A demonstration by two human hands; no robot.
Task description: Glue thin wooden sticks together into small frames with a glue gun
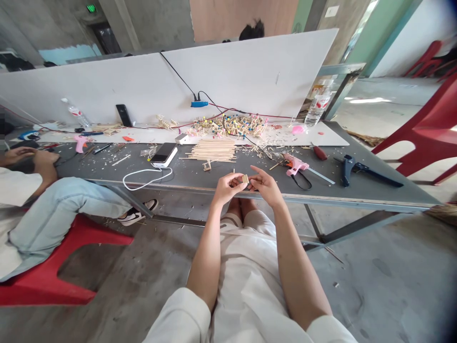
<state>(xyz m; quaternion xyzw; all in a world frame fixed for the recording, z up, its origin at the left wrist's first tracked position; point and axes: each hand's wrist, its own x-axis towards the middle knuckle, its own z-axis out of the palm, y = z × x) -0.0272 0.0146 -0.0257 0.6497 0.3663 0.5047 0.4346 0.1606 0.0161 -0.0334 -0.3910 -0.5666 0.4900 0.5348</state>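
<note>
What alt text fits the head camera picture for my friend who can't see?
The left hand and right hand pinch a small block of wooden sticks by a grey table. A stick pile and pink glue gun lie on it.

Cream sleeves (178, 315), bare forearms (206, 247), cream shorts (252, 259)

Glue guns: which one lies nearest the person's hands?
The pink glue gun beside the right hand; the dark blue gun lies farther right, the other pink gun far left.
</note>
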